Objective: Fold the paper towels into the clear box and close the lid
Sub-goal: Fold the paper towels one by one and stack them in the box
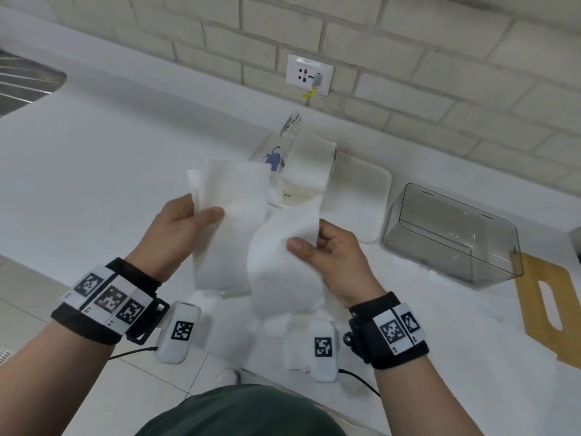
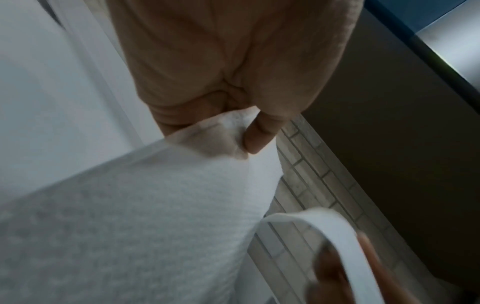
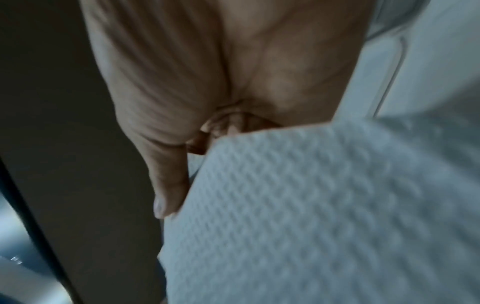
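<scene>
A long strip of white paper towel [image 1: 248,234] hangs in the air between both hands above the white counter. My left hand [image 1: 185,221] pinches its left edge between thumb and fingers; up close the pinch shows on the paper towel [image 2: 155,205] under the left hand [image 2: 233,133]. My right hand [image 1: 320,247] pinches the right part of the strip, seen as embossed paper towel [image 3: 311,205] against the right hand [image 3: 176,174]. The strip runs back to the paper towel roll [image 1: 308,165] standing behind. The clear box [image 1: 452,234] sits open at the right, empty.
A white lid or tray [image 1: 361,196] lies flat between the roll and the box. A wooden cutting board [image 1: 547,303] lies at the far right. More white paper [image 1: 276,328] rests on the counter's front edge. A steel sink [image 1: 25,80] is at far left.
</scene>
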The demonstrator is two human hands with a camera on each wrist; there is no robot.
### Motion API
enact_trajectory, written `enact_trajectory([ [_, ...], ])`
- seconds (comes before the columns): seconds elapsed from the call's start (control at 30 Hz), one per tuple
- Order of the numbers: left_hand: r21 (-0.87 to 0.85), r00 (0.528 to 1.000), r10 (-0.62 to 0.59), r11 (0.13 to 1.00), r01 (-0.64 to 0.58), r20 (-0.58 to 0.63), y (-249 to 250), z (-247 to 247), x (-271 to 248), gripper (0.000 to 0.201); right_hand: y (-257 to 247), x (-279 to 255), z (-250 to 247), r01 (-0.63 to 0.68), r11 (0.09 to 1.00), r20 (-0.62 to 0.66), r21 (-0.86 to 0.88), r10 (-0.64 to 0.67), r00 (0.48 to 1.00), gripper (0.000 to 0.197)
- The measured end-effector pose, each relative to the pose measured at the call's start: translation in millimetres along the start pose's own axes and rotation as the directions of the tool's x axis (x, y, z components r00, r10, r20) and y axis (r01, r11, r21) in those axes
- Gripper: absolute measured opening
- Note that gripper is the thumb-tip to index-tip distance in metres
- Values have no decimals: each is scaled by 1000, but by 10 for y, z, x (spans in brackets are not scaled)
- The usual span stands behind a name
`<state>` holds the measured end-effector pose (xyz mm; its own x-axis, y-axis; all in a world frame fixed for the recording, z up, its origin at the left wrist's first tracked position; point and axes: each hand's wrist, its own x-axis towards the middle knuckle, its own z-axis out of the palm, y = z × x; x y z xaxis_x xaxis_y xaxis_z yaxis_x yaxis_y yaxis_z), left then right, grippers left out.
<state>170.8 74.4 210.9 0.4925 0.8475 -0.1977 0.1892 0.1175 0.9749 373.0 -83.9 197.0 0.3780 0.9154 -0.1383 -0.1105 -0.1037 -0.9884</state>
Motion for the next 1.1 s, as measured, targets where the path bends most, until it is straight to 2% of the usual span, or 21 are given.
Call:
enact_trajectory([
  [0.13,-104,988,-104,988,116,113,-16,197,-78,23,86,134,245,-2,998,-7,-64,2,1000,26],
  [0.27,-138,977,-163,974,182,138,-60,293,-103,29,186,150,295,3,998,-39,-62,-5,999,23],
  [0.33,-124,976,-192,971,204,107,-77,311,-87,29,211,124,277,21,1000,-18,6,-21,1000,24],
  [0.43,-86,973,-202,973,212,109,-51,362,-91,26,208,96,245,40,977,57,211,-54,997,33],
  [0.47,-81,972,-204,973,214,118,-39,382,-99,26,206,101,231,45,977,61,210,-59,996,34],
  [0.6,-136,972,-189,969,208,140,-8,451,-116,30,233,149,200,24,999,-101,-33,-27,995,31],
  [0.67,-178,967,-193,958,223,168,4,480,-123,40,223,154,194,-23,999,-187,-32,16,982,33],
  [0.73,-168,955,-173,962,217,243,9,512,-137,50,218,138,198,-43,999,-214,-14,39,976,36],
  [0.8,-108,955,-128,981,162,267,-13,548,-148,46,199,128,219,-43,999,-210,-21,38,977,38],
  [0.9,-41,983,-66,996,74,169,-94,551,-121,27,232,104,72,-77,988,-235,-133,44,971,43],
  [0.97,-34,992,-34,999,38,120,-121,511,-84,20,325,26,-320,-161,920,-378,-358,15,926,41],
  [1.0,-47,994,-23,999,28,103,-115,481,-71,20,385,-44,-585,-255,829,-470,-497,-10,883,40],
  [1.03,-63,996,-15,998,21,88,-103,450,-59,24,436,-133,-860,-381,697,-551,-608,-24,834,42],
  [1.1,-77,998,-3,997,8,65,-104,388,-43,36,517,-320,-1305,-634,445,-684,-633,63,727,55],
])
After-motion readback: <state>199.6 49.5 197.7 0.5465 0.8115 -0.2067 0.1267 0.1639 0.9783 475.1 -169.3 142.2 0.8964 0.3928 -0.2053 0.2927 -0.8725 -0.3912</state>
